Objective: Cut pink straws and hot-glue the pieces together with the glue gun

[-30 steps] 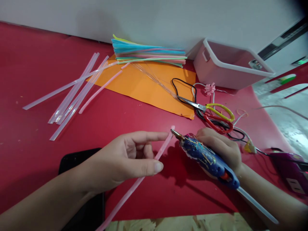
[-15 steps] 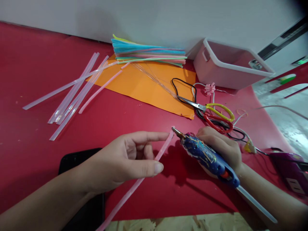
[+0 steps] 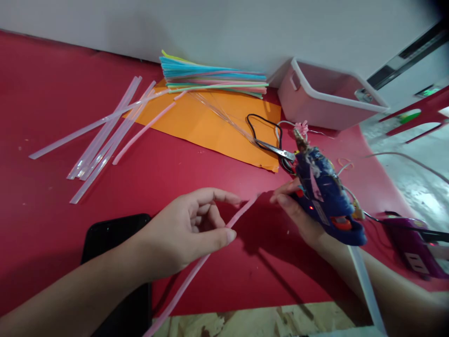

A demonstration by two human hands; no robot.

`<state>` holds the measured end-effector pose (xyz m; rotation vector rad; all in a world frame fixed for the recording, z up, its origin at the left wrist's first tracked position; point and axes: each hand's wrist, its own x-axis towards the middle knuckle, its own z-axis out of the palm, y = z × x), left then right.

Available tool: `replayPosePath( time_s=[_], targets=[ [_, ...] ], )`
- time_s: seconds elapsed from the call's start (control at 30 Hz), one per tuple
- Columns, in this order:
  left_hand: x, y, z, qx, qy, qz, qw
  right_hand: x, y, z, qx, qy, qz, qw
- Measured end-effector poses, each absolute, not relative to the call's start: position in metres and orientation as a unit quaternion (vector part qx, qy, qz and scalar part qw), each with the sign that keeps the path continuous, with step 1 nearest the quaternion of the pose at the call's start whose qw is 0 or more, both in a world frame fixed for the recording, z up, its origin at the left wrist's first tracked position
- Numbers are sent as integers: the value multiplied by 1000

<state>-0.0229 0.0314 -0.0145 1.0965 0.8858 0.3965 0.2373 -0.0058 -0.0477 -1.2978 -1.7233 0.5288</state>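
Observation:
My left hand [image 3: 196, 229] pinches a pink pipe cleaner [image 3: 191, 276] between thumb and fingers; its tip points up and right, and its long end runs down past the bottom edge. In my right hand [image 3: 301, 213] is a blue hot glue gun [image 3: 322, 187], its metal nozzle tilted upward, with a clear glue stick [image 3: 366, 285] sticking out of the back. A small red light shows on its side. The thumb and a finger of my right hand reach out toward the pipe cleaner's tip, a short gap away.
Clear glue sticks [image 3: 100, 135] lie at the left beside a short pink pipe cleaner [image 3: 143, 133]. A colourful pipe cleaner bundle [image 3: 213, 77] rests on orange paper [image 3: 213, 128]. Scissors [image 3: 277, 150] lie partly behind the gun. A pink bin [image 3: 326, 107], black phone [image 3: 115, 234] and purple power strip [image 3: 409, 248] surround the hands.
My right hand has swung the glue gun's nozzle up and away from the pipe cleaner's tip, and its thumb and finger now extend toward that tip. My left hand keeps its pinch.

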Motion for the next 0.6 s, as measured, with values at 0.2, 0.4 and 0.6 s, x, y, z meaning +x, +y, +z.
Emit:
replayPosePath(
  time_s=[0.2,0.4,0.6],
  targets=[
    [-14,27,-10,555,425,128,704,221,-8,-51,-474,-625,337,520],
    [-12,27,-12,570,414,111,701,219,-12,-47,-466,-624,374,503],
    [-13,28,-12,568,401,120,709,214,-11,-42,-492,-622,349,499]
  ],
)
